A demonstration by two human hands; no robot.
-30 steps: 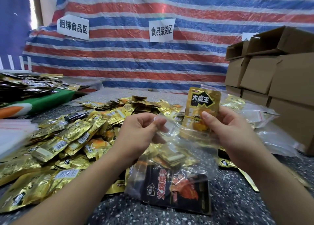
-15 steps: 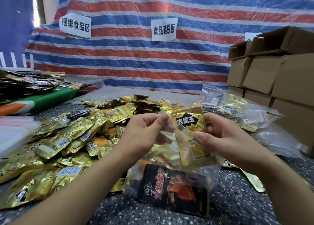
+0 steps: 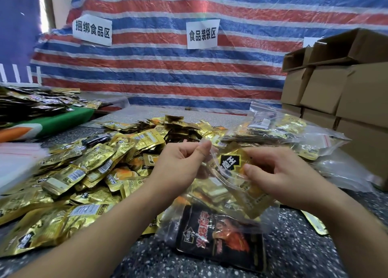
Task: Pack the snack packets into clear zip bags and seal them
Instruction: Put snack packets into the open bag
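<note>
I read 食品装袋区 on the middle wall sign [image 3: 202,33]. My left hand [image 3: 178,164] pinches the clear zip bag [image 3: 222,195] mouth; my right hand [image 3: 279,176] pinches the gold packet [image 3: 232,162], now sunk deeper inside than half a second ago.

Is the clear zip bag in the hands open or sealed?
Open. The left hand pinches one lip of the zip bag while the gold packet slides through its mouth.
</note>
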